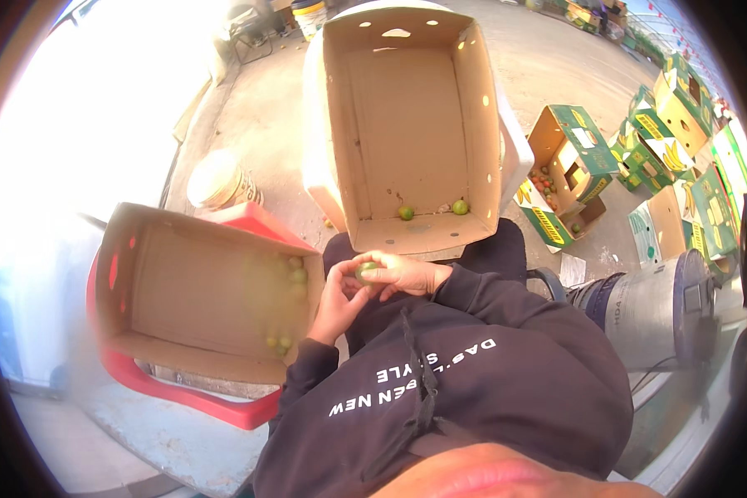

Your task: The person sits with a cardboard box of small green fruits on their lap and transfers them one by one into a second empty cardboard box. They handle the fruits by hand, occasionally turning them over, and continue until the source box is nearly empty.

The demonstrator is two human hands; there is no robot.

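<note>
A small green tomato [366,272] is held between both hands, over the lap. My left hand [341,297] curls round its left side, and my right hand [404,274] has its thumb and fingers on it from the right. Just beyond the hands, a large cardboard box [404,124] stands with two green tomatoes [460,206] lying near its closest edge. To the left, a second cardboard box [205,299] holds several green tomatoes [279,342] along its right side; part of that area is blurred.
A red plastic crate [249,412] lies under the left box. Behind it stands a white bucket [221,180]. On the right are an open banana box [582,140] with reddish tomatoes [543,183], more banana boxes [660,143] and a large grey bucket [641,311]. A white foam box [515,140] sits beneath the large box.
</note>
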